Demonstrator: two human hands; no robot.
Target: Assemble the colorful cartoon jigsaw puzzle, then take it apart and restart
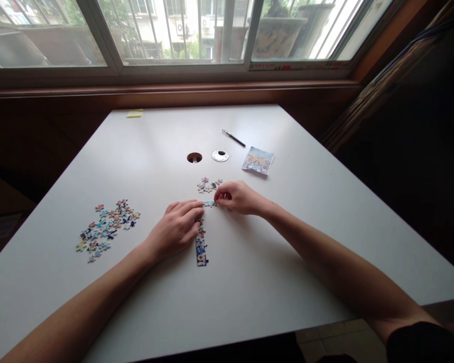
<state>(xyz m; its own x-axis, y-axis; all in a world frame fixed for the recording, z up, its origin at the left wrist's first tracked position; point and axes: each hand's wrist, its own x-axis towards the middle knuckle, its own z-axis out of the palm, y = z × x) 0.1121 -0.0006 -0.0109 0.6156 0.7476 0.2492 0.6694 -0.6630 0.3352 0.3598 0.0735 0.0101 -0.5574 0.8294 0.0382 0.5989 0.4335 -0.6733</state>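
On the white table, a joined strip of jigsaw puzzle pieces (201,250) runs toward me, and a short row (209,203) extends right from its far end. My left hand (178,222) lies flat over the corner where the two meet, its fingers stretched out and covering part of the strip. At the right end of the short row, my right hand (234,196) pinches a puzzle piece between thumb and fingertips; most of that piece is hidden. Just beyond the hands sits a small group of loose pieces (205,186).
A larger pile of loose puzzle pieces (108,224) lies at the left. Farther back are a printed picture sheet (258,161), a black pen (234,138), a round hole (194,158), a silver ring cover (220,156) and a yellow note (134,113). Windows stand behind the table.
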